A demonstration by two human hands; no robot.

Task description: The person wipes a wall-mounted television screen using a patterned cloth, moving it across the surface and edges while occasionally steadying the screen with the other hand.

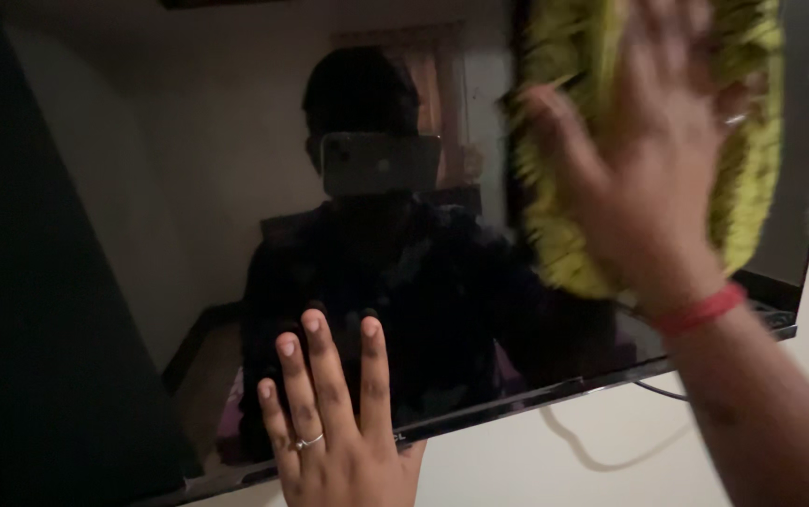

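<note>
While the left hand (343, 437) is laid flat with fingers spread on the lower edge of the dark wall-mounted screen (235, 235), a yellow-green shaggy cloth (554, 225) is pressed against its upper right by the open right hand (653, 178).

One dark flat screen (235, 235); one yellow-green duster cloth (554, 235); two hands, left hand (339, 441) and right hand (648, 169); one finger ring (308, 440); one red wristband (700, 310); one cable (601, 451).
</note>
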